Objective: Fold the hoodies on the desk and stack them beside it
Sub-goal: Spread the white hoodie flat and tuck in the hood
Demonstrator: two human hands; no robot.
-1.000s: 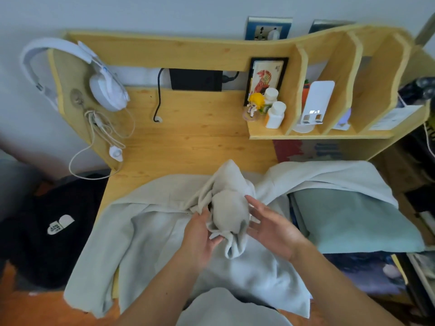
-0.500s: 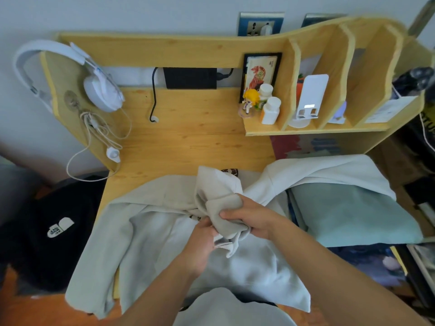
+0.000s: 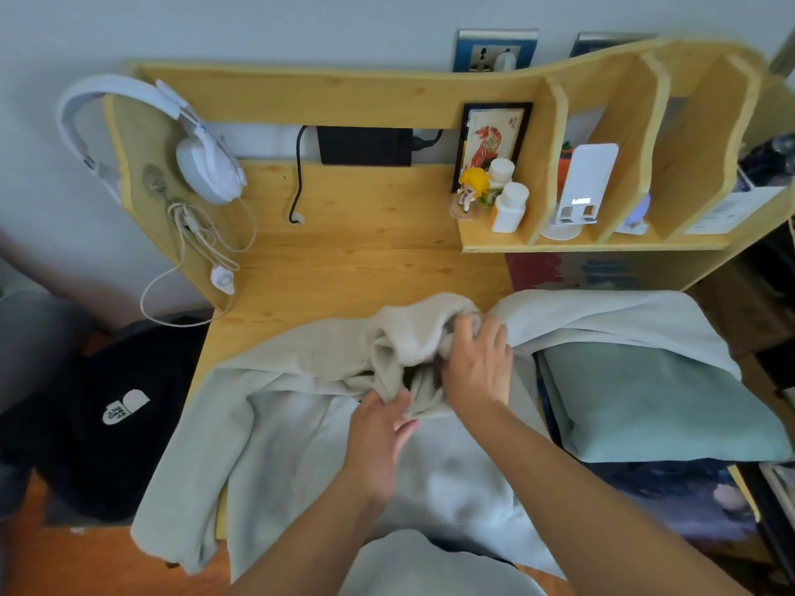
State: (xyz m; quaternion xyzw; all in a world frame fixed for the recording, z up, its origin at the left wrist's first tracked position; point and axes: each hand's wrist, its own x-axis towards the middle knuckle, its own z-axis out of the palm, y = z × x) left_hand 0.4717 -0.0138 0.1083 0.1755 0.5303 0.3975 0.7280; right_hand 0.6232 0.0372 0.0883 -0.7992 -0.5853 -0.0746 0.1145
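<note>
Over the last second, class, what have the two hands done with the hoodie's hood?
The right hand, open beside the hood earlier, now pushes it back and down toward the desk. The left hand keeps gripping its lower edge. The hoodie's body stays spread.

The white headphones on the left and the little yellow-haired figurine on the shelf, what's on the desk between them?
In the head view, between the headphones and the figurine lies bare wood of the desk, crossed only by a black cable hanging down from the back.
</note>
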